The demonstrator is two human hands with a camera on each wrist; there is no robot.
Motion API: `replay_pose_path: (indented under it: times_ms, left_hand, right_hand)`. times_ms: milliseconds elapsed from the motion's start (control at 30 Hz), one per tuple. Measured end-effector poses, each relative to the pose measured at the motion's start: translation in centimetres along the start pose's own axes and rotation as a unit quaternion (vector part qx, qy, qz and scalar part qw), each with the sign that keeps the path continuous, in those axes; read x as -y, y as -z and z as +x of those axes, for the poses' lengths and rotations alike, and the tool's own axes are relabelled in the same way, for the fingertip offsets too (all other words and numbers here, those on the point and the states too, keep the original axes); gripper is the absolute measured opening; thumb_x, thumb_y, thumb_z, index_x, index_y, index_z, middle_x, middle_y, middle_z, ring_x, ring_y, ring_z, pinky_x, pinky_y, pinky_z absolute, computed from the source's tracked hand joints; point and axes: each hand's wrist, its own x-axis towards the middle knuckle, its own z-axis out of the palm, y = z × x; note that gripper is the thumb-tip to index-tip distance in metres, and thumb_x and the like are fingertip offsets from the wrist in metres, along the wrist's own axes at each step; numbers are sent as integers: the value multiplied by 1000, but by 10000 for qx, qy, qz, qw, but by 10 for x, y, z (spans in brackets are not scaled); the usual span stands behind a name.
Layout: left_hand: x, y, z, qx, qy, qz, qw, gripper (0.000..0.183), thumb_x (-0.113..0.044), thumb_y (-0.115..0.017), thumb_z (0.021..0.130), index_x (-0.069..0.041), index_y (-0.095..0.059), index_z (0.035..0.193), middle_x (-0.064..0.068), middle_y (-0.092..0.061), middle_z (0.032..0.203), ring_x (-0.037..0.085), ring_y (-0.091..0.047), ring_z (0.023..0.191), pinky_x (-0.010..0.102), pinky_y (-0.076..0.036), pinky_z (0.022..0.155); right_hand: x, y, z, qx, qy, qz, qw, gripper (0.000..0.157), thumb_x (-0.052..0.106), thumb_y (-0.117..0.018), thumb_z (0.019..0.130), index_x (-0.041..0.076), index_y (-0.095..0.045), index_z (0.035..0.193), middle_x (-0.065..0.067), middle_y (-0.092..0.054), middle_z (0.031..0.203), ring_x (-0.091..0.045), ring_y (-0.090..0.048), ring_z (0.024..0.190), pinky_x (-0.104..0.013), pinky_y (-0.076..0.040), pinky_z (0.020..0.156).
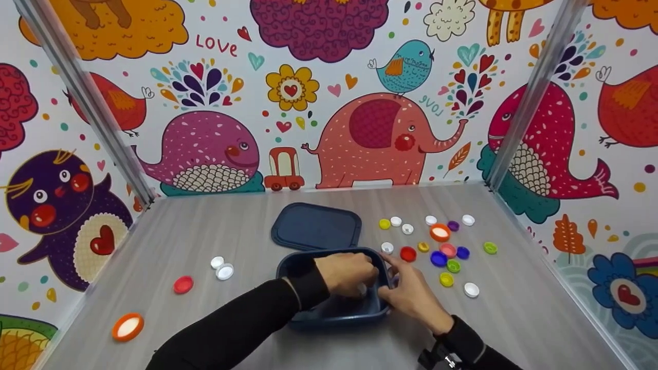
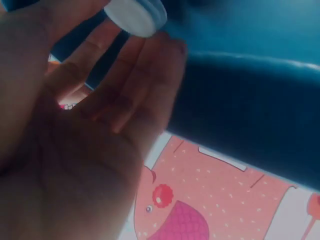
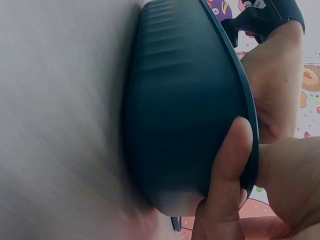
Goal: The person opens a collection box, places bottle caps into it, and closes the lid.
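A dark blue plastic container [image 1: 334,321] stands at the front of the table. My left hand [image 1: 347,275] reaches down inside it and pinches a white bottle cap [image 2: 134,18] at the fingertips. On the container's right side, my right hand [image 1: 414,293] grips the rim. Its thumb [image 3: 232,145] and fingers lie on either side of that wall in the right wrist view. The matching dark blue lid [image 1: 316,226] lies flat just behind the container. Most of the container's inside is hidden by my left hand and black sleeve.
Right of the container are scattered many-coloured bottle caps, among them a large orange-rimmed cap [image 1: 440,232] and a red cap [image 1: 408,254]. To the left lie two white caps [image 1: 224,271], a red cap [image 1: 183,284] and an orange-rimmed cap [image 1: 128,327]. Cartoon-printed walls [image 1: 288,46] enclose the table.
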Motion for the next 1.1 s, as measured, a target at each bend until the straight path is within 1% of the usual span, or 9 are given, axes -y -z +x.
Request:
replay_pose_path:
  times_ms: [100,233,367,567,667,833,900,1000,1100]
  left_hand:
    - [-1,0,0,19,-61,134,9999,27,-29,-95,98,-22,-89,124,-3,-84,121,10,-78,105,26,-65,93]
    - [-1,0,-1,-47,-85,130,9999,25,-27,-94,98,-23,-89,122,-3,-84,120,10,-77,104,27,-65,92]
    - [0,-2,-2,-56,-50,51,10000,24,-25,-92,99,-22,-89,122,-3,-83,120,10,-77,102,27,-66,91]
    - [4,-6,-8,-30,25,-204,9998,27,-24,-89,101,-23,-86,128,-2,-81,124,11,-75,103,28,-65,93]
    - [7,-7,-13,-178,31,-302,9994,28,-23,-90,102,-23,-86,130,-1,-80,124,11,-75,103,28,-66,93]
    - [14,-11,-26,-612,-85,-284,9977,27,-24,-91,102,-20,-86,128,1,-81,121,10,-78,103,27,-66,92]
    - [17,-13,-32,-742,-75,-343,9966,26,-23,-90,103,-19,-86,128,2,-81,121,11,-78,104,27,-67,92]
    - [23,-15,-43,-859,80,-541,9948,25,-21,-88,104,-18,-85,129,3,-80,123,13,-78,106,29,-67,94]
    - [28,-16,-55,-1005,269,-827,9911,25,-19,-87,105,-17,-84,129,5,-79,125,15,-78,107,32,-68,95]
  right_hand:
    - [0,1,0,-5,-15,13,10000,90,-5,-83,83,0,-57,169,-15,-71,109,-17,-65,70,-28,-56,55]
    - [1,2,1,-66,-2,-52,10000,90,-6,-83,82,0,-58,169,-13,-71,107,-17,-64,73,-27,-54,57]
    - [0,1,0,-90,-9,-102,9999,90,-6,-83,82,0,-58,168,-13,-71,107,-17,-64,76,-26,-55,57]
    - [0,0,0,-90,-42,-84,9999,89,-6,-83,83,1,-58,168,-14,-71,107,-17,-65,74,-28,-57,55]
    - [1,0,0,-80,-96,-51,9999,89,-6,-83,84,2,-58,169,-13,-71,107,-17,-65,73,-28,-57,55]
    - [1,1,1,-10,-71,-45,10000,89,-7,-81,83,1,-58,169,-16,-71,106,-17,-65,68,-27,-56,54]
    - [1,0,1,0,-52,-66,10000,89,-8,-81,82,0,-58,168,-17,-71,105,-18,-65,68,-27,-56,54]
    - [1,0,1,10,-145,-58,9999,89,-7,-82,83,2,-58,169,-16,-70,107,-19,-64,72,-27,-57,55]
    - [1,-1,1,40,-195,-20,9998,89,-6,-83,84,4,-58,169,-16,-69,110,-19,-65,76,-28,-59,56]
